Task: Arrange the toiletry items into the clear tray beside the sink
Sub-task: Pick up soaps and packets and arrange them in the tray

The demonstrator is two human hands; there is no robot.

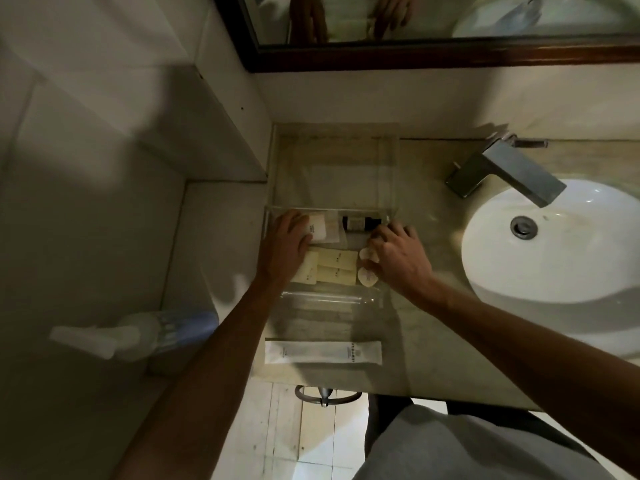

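The clear tray lies on the marble counter left of the sink. In it are a white sachet, a small dark bottle lying on its side, cream sachets and two round wrapped soaps. My left hand rests at the tray's left side with its fingers pinching the white sachet. My right hand is at the tray's right side, fingertips curled around the dark bottle's cap end. A clear tube lies along the tray's near side. A long white packet lies on the counter in front of the tray.
The white basin and a square metal tap are to the right. A second clear box stands behind the tray by the wall. A spray bottle stands on the low ledge at left. A framed mirror hangs above.
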